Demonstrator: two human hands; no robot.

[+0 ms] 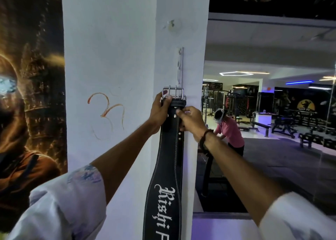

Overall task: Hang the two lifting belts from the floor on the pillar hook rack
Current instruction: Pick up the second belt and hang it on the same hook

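Observation:
A black leather lifting belt (168, 170) with white lettering hangs down along the white pillar (112, 58). Its chrome double-prong buckle (173, 92) is at the top, just below the narrow white hook rack (180, 67) fixed upright on the pillar face. My left hand (160, 112) grips the belt's left edge just under the buckle. My right hand (192, 120) pinches the strap from the right, near its rivets. Whether the buckle rests on a hook cannot be made out. A second belt is not in view.
A dark mural (31, 94) covers the wall left of the pillar. To the right, a person in a pink shirt (229, 130) bends over in the gym hall, with benches and machines (283, 125) behind. A round stick-on hook (172, 26) sits higher on the pillar.

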